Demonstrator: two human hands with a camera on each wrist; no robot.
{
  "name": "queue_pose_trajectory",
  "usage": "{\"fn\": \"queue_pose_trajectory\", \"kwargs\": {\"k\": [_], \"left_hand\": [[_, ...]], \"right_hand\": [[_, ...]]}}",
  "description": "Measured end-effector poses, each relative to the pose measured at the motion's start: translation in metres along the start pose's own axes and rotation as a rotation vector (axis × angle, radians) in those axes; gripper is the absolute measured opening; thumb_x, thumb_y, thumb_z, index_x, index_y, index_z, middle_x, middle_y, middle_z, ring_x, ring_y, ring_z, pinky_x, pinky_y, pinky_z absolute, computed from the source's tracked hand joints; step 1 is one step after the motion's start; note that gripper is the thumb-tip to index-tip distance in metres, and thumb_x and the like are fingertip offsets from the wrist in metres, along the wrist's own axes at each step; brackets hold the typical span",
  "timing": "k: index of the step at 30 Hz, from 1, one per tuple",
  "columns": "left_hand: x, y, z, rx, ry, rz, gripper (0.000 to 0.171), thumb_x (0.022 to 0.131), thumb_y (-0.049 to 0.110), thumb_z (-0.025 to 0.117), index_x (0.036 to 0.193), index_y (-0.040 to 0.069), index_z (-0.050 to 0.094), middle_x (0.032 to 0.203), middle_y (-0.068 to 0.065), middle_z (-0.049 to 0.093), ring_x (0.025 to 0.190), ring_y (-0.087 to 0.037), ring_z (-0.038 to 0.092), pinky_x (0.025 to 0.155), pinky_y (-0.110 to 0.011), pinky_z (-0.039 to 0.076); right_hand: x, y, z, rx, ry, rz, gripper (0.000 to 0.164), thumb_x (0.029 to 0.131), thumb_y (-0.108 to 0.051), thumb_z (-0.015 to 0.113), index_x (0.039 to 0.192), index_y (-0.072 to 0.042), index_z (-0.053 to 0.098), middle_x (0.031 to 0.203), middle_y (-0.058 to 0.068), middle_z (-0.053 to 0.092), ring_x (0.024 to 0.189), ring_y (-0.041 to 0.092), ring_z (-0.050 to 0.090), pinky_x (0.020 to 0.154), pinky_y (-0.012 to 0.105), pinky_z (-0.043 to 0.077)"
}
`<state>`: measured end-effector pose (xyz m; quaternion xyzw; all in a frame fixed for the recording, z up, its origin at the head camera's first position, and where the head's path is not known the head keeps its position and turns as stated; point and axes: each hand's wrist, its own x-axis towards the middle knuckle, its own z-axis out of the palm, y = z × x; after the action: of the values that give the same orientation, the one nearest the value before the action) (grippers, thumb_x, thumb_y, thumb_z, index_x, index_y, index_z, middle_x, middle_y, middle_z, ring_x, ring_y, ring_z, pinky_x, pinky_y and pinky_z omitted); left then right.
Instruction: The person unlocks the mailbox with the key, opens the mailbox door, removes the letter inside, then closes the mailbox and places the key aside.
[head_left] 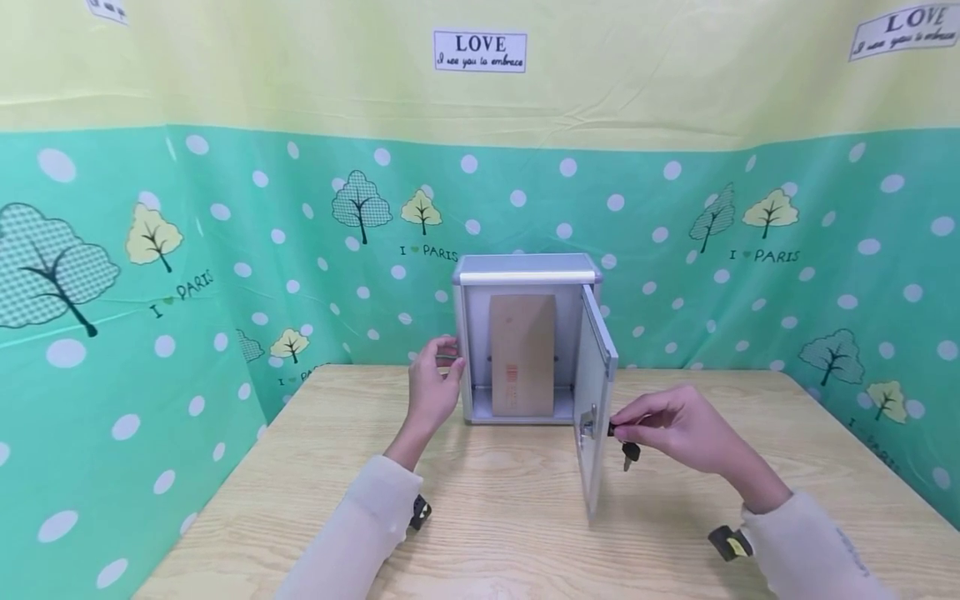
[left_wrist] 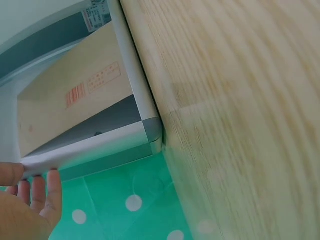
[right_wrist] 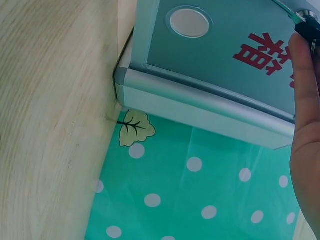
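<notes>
1. While pinching a black-headed key (right_wrist: 307, 31) in the right hand (head_left: 678, 429), right of centre, partly hides it.
2. Grips metal letter box (head_left: 527, 267), mid-frame, with left hand (head_left: 435, 383).
3. Partly covers red door lettering (right_wrist: 261, 54).

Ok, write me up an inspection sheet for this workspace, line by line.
Surface: wood-grain table, pale
Job's things: box standing with its door open; brown envelope upright inside; key at the lock, second key hanging below
Clutter: nothing seen
Hands: left hand touches the box's side; right hand pinches the key
Cables: nothing seen
Surroundings: yellow-and-green printed cloth behind and on both sides
</notes>
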<state>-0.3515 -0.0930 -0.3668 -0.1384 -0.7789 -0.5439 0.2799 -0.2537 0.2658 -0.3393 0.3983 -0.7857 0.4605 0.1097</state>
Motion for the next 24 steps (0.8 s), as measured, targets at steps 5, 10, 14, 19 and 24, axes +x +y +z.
{"fn": "queue_pose_trajectory", "kwargs": {"k": [5, 10, 14, 19, 24], "left_hand": [[0.0, 0.0, -0.001, 0.007, 0.006, -0.001, 0.035, 0.095, -0.003, 0.068, 0.128, 0.0, 0.06, 0.113, -0.015, 0.067, 0.1, -0.031, 0.068, 0.083, -0.037, 0.063], [0.0, 0.0, -0.001, 0.006, 0.005, 0.0, 0.034, 0.095, -0.002, 0.069, 0.128, -0.001, 0.06, 0.113, -0.016, 0.067, 0.1, -0.032, 0.068, 0.083, -0.038, 0.063], [0.0, 0.0, -0.002, 0.012, 0.006, 0.004, 0.034, 0.095, -0.002, 0.069, 0.127, 0.0, 0.06, 0.112, -0.016, 0.067, 0.099, -0.032, 0.068, 0.082, -0.039, 0.064], [-0.002, 0.002, 0.001, -0.003, 0.042, -0.01, 0.033, 0.095, -0.002, 0.068, 0.127, -0.001, 0.059, 0.111, -0.016, 0.066, 0.099, -0.031, 0.068, 0.082, -0.038, 0.063], [-0.006, 0.012, 0.007, 0.007, 0.14, 0.082, 0.027, 0.095, -0.003, 0.067, 0.12, -0.003, 0.059, 0.107, -0.019, 0.065, 0.096, -0.028, 0.066, 0.086, -0.038, 0.062]], "right_hand": [[0.0, -0.001, -0.004, -0.013, -0.017, 0.015, 0.018, 0.087, 0.006, 0.077, 0.099, -0.006, 0.08, 0.094, 0.003, 0.079, 0.078, 0.018, 0.076, 0.065, 0.03, 0.064], [-0.001, -0.002, -0.009, -0.016, -0.031, 0.035, 0.018, 0.087, 0.007, 0.076, 0.099, -0.007, 0.08, 0.094, 0.002, 0.078, 0.079, 0.015, 0.075, 0.065, 0.03, 0.064], [-0.001, -0.002, -0.011, 0.01, -0.045, 0.041, 0.017, 0.088, 0.008, 0.074, 0.099, -0.004, 0.079, 0.094, 0.004, 0.078, 0.079, 0.016, 0.075, 0.065, 0.031, 0.064], [-0.002, -0.001, -0.013, 0.028, -0.047, 0.042, 0.017, 0.088, 0.009, 0.073, 0.098, -0.003, 0.078, 0.092, 0.011, 0.078, 0.079, 0.015, 0.075, 0.065, 0.03, 0.064], [-0.003, 0.0, -0.013, 0.033, -0.043, 0.039, 0.019, 0.088, 0.01, 0.074, 0.098, -0.005, 0.079, 0.092, 0.012, 0.078, 0.077, 0.016, 0.075, 0.064, 0.03, 0.064]]}}
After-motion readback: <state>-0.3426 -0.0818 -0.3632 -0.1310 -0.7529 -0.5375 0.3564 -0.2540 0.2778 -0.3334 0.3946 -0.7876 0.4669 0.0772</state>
